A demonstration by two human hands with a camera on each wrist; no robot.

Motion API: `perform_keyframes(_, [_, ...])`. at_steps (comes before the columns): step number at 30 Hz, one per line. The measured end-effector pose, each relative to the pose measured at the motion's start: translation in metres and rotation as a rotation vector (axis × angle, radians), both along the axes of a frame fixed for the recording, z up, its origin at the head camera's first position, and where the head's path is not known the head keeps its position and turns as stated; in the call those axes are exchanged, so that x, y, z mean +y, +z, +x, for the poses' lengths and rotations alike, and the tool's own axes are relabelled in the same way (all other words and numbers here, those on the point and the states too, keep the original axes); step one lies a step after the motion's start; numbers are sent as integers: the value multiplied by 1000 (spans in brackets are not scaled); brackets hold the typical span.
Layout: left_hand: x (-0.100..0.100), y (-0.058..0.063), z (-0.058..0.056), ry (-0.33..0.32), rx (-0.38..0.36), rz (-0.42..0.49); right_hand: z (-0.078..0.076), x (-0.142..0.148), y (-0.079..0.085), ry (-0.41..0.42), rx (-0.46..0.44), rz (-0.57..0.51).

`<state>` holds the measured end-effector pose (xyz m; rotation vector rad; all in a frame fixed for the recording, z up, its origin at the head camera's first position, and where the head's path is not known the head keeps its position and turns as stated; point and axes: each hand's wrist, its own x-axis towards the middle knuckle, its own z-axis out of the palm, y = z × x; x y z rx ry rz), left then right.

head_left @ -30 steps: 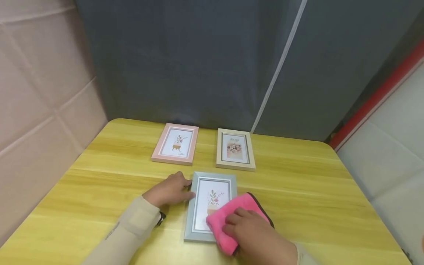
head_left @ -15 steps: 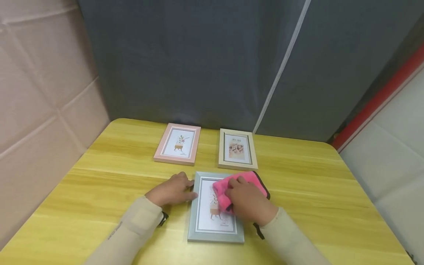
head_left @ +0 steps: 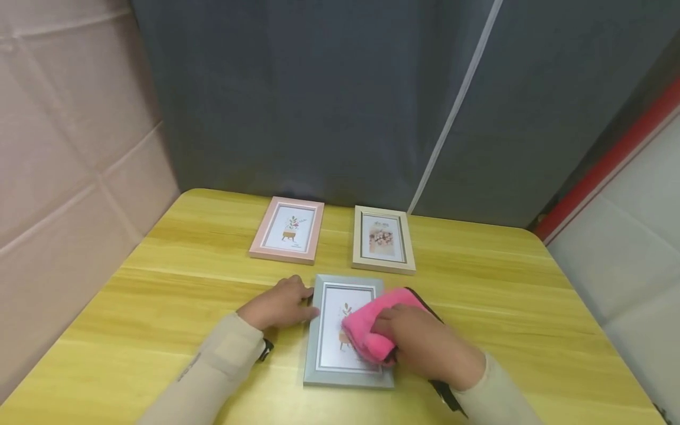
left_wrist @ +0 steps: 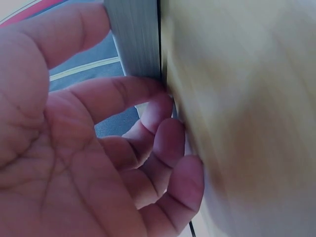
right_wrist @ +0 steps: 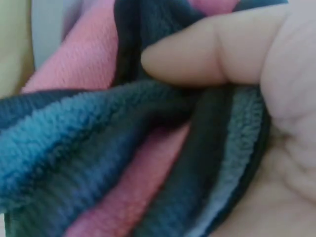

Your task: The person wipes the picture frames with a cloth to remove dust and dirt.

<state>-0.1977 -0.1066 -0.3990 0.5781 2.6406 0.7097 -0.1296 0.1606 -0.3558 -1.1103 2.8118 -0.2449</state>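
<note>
A grey-blue picture frame (head_left: 347,378) lies face up on the table, a potted-plant print under its pane. My left hand (head_left: 280,305) holds its left side; in the left wrist view the thumb touches the frame's edge (left_wrist: 136,39) and the index fingertip meets its side at the tabletop, with the other fingers curled. In my right hand (head_left: 432,342) is a folded pink cloth (head_left: 372,319) with dark edging, pressed on the right part of the frame and covering some of the print. Up close, the right wrist view shows the thumb gripping the cloth's bunched dark folds (right_wrist: 84,133).
Behind, a pink picture frame (head_left: 288,230) and a cream picture frame (head_left: 383,239) lie face up near the far edge of the yellow wood-grain table (head_left: 159,283). A dark grey curtain (head_left: 297,94) rises behind them, with pale walls at both sides.
The pink cloth under my right hand moves up to the frame's upper right, then back down to the right middle. My left hand stays at the frame's left side. The view shifts slightly.
</note>
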Motion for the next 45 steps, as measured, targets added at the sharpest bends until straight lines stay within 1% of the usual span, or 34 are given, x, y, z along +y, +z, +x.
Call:
perform_keyframes(2, [0,0,0,5,5,-3,12,0,2,29,-44,-6])
perform_keyframes(5, [-1,0,-1,11,8,-6,25,-3,1,53,-59,29])
perform_keyframes(8, [-1,-1,-1,11,8,-1,31,-8,-4,57,-19,74])
perform_keyframes(11, [-1,-1,-1,6,7,7,30,-12,-8,39,22,106])
perform_keyframes(14, [0,-1,-1,1,9,16,23,-14,-12,13,50,116])
perform_keyframes(17, [0,-2,-2,5,11,22,10,-15,-15,-24,69,119])
perform_keyframes(19, [1,-3,-2,-2,10,26,0,-15,-16,-69,63,124])
perform_keyframes(22, [4,-4,-2,-13,-2,31,-14,-15,-18,-158,35,134])
perform_keyframes(25, [5,-4,-2,-2,-16,32,-28,-17,-21,-221,36,131])
perform_keyframes(29, [2,-3,-2,11,-6,19,-43,-19,-26,-236,54,41])
perform_keyframes(32, [1,-4,-3,-1,2,18,-46,-15,-26,-223,34,-36])
perform_keyframes(34, [1,-4,-3,-2,-2,19,-43,-11,-25,-208,23,-60])
perform_keyframes(37, [1,-4,-3,2,-9,18,-32,-6,-21,-164,17,-72])
perform_keyframes(41, [2,-5,-3,11,-18,19,-9,-3,-14,-82,9,-60])
perform_keyframes(45, [1,-6,-3,13,-8,22,14,-4,-8,-14,-45,-33])
